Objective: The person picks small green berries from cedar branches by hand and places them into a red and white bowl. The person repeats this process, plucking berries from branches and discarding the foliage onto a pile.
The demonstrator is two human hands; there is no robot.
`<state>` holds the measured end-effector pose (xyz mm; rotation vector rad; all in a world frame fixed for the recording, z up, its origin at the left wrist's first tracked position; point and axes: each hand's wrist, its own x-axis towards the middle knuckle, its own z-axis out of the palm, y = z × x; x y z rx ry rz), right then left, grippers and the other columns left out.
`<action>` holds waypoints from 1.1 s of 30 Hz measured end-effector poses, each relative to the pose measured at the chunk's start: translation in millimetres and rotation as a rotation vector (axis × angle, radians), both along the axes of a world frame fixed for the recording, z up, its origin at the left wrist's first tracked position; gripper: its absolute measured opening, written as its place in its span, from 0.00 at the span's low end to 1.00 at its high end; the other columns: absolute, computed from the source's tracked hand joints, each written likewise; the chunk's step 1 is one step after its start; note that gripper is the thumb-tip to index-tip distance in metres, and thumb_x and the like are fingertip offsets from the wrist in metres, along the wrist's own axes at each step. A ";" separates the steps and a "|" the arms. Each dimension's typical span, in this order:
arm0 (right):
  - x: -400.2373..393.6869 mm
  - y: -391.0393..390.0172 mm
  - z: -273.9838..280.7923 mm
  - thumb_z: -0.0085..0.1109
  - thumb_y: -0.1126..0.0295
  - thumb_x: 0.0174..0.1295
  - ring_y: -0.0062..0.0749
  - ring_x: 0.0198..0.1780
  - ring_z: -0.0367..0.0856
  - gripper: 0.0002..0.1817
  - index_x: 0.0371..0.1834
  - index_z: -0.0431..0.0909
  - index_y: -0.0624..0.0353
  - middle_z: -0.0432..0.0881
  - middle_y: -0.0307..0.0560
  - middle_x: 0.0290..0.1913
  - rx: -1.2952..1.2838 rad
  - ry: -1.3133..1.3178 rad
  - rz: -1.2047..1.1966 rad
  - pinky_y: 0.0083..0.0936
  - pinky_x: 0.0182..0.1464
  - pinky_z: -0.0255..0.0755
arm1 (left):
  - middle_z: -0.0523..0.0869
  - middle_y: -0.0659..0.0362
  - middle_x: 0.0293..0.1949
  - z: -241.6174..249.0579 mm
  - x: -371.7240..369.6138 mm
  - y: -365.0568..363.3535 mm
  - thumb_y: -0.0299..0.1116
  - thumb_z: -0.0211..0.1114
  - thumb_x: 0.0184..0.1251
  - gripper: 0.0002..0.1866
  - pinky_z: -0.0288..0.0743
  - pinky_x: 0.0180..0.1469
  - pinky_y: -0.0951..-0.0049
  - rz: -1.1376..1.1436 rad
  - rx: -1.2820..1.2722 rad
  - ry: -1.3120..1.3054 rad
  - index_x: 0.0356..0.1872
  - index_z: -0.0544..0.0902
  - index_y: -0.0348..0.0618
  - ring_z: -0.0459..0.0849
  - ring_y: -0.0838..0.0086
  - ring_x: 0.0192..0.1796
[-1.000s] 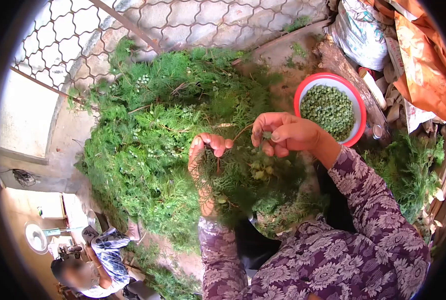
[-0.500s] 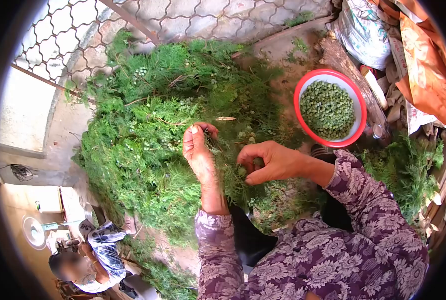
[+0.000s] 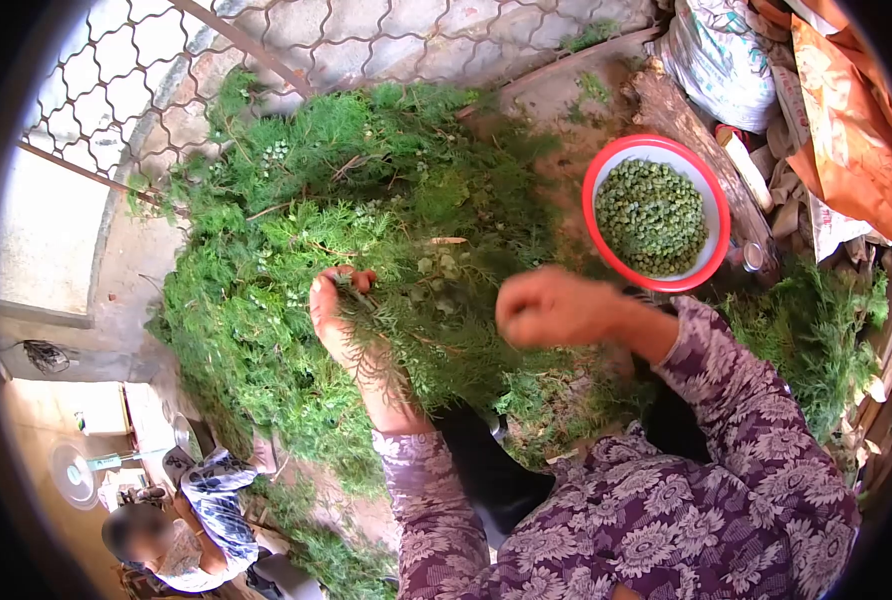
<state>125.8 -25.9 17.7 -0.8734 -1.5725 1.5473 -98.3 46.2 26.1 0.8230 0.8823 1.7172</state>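
Note:
My left hand (image 3: 338, 318) is closed round the stem of a leafy green conifer sprig (image 3: 416, 335), which spreads over my wrist to the right. To the right of the sprig, my right hand (image 3: 551, 310) is curled and blurred by motion; anything inside its fingers is hidden. A broad heap of cut conifer branches (image 3: 256, 300), with small pale green cones among the leaves, lies under and beyond both hands. Up and right of my right hand stands a red-rimmed white basin (image 3: 594, 215) holding many small green cones (image 3: 651, 215).
Wire mesh (image 3: 386, 40) runs along the far side. A log (image 3: 671, 115), a white sack (image 3: 726, 75) and orange sheeting (image 3: 846, 120) sit at the right. More branches (image 3: 806, 330) lie below the basin. Another person (image 3: 201, 530) sits at lower left near a fan (image 3: 74, 472).
My left hand has moved left and slightly down with the sprig, turning it into fuller view. My right hand has shifted slightly right, away from the sprig, and its fingers have curled in.

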 end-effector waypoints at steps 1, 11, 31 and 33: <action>17.0 9.7 12.4 0.55 0.69 0.52 0.16 0.23 0.69 0.05 0.28 0.76 0.60 0.73 0.34 0.22 -0.067 0.024 -0.120 0.17 0.25 0.65 | 0.75 0.59 0.27 2.6 -1.1 -2.0 0.37 0.52 0.66 0.10 0.71 0.41 0.65 -0.028 0.006 -0.041 0.30 0.74 0.42 0.72 0.73 0.27; 99.2 36.8 -20.5 0.63 0.60 0.43 0.47 0.53 0.70 0.31 0.53 0.70 0.59 0.72 0.56 0.52 0.391 -0.914 -0.643 0.38 0.54 0.65 | 0.74 0.58 0.29 1.6 3.2 0.8 0.37 0.50 0.67 0.10 0.70 0.45 0.63 -0.181 0.058 -0.183 0.34 0.72 0.41 0.70 0.72 0.29; 3.3 26.5 -31.2 0.60 0.71 0.44 0.50 0.38 0.74 0.14 0.37 0.74 0.57 0.75 0.52 0.32 0.415 -0.366 -0.184 0.37 0.40 0.67 | 0.79 0.50 0.44 0.3 12.6 3.7 0.43 0.53 0.65 0.19 0.66 0.55 0.61 -0.692 0.213 -0.135 0.46 0.73 0.36 0.77 0.66 0.43; 8.7 28.1 -31.9 0.59 0.72 0.44 0.51 0.39 0.74 0.14 0.37 0.73 0.58 0.75 0.53 0.32 0.403 -0.381 -0.199 0.38 0.40 0.67 | 0.78 0.50 0.46 8.3 8.7 -0.7 0.43 0.56 0.63 0.21 0.65 0.56 0.62 -0.537 0.159 0.039 0.49 0.72 0.37 0.77 0.66 0.46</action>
